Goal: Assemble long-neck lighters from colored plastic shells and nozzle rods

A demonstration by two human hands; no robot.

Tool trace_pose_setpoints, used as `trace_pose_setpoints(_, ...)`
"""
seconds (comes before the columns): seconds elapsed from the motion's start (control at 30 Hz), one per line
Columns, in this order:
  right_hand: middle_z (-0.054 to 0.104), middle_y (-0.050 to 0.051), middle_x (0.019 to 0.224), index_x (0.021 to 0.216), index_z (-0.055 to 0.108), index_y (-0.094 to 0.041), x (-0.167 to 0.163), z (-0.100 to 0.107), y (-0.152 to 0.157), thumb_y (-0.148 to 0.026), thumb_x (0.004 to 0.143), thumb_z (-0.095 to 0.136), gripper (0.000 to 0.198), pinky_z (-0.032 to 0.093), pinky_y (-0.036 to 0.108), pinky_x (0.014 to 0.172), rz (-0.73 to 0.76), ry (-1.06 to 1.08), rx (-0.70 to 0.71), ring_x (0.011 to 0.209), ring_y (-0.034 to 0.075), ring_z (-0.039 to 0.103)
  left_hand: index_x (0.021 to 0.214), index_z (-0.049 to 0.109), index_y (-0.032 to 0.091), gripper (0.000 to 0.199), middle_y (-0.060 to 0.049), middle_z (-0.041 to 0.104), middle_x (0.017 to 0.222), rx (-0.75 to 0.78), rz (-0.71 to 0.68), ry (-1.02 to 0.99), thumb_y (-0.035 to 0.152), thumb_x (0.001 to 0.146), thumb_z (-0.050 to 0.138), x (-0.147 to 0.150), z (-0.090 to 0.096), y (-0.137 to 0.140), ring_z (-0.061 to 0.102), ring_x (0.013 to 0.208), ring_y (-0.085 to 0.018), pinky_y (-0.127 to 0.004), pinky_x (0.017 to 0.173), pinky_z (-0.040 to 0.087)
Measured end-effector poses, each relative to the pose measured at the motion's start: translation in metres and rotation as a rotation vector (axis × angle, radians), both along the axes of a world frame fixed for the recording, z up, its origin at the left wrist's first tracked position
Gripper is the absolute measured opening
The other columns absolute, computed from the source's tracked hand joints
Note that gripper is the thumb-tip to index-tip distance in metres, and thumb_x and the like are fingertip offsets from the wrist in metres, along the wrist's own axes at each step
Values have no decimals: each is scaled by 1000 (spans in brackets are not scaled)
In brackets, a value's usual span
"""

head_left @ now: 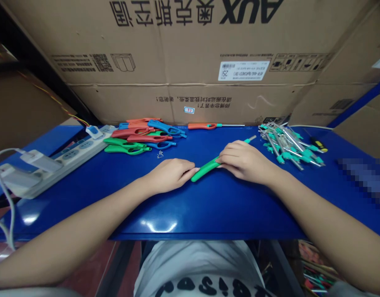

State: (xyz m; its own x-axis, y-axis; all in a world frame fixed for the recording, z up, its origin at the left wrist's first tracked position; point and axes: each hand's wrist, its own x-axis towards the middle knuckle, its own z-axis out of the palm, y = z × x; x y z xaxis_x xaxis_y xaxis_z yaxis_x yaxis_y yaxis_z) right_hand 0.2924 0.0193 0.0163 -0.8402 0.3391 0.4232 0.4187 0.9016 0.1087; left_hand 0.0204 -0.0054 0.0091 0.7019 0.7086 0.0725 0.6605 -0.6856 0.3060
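Lighter (206, 169) sits gripped in the right hand (247, 161), the left hand (169, 175) curled at its end, hold unclear, probably steadying it.

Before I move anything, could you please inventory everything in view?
Table: one, blue, centre.
Held handle: one, green, centre.
Loose handles: several, red, orange, green, blue, piled left.
Orange tool: one, orange, back centre.
Metal tubes: many, silver with teal parts, piled right.
Screwdriver: one, black and yellow, beside the tubes.
Metal bits: few, silver, near loose handles.
Power strip: one, white, left.
Plugs: three, mostly white, on the strip.
Cable: at least one, white, far left.
Cardboard panel: one, brown, behind the table.
Pixelated patch: one, bluish, right edge.
Parts: many, multicoloured, below table, right.
Shirt: one, pale grey, bottom centre.
Left hand: one, bare, at the handle's end.
Right hand: one, bare, gripping the held handle.
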Motion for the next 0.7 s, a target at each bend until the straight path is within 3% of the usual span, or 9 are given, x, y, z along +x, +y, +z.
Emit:
trace_pose_setpoints(0.23,72,8,88,94,70,-16,0,-2,1,-24,101,52,21,41,35,80,-5,-6,-21,84,20,61,71,55,20,45,-4,64,70,74,195,30,43,104,36,-1,-1,4,58,62,-19,-28,56,28)
trace_pose_setpoints(0.4,73,8,89,95,70,-16,2,-3,1,-25,101,53,20,40,35,81,-19,-15,-39,85,20,62,82,62,20,43,-12,73,86,210,543,203,45,102,35,-16,14,13,69,78,-27,-29,56,35)
trace_pose_setpoints(0.5,73,8,90,95,69,-16,2,-5,2,-26,100,53,19,41,34,80,-18,-13,-44,84,21,62,93,64,18,33,-17,74,94,203,709,313,40,100,40,-29,22,22,71,85,-34,-32,60,43)
trace_pose_setpoints(0.7,72,7,88,94,69,-16,1,-5,2,-24,99,56,16,41,34,80,-9,-12,-63,83,21,63,93,65,18,28,-20,73,93,169,760,339,40,94,49,-41,20,28,70,87,-39,-39,63,49)
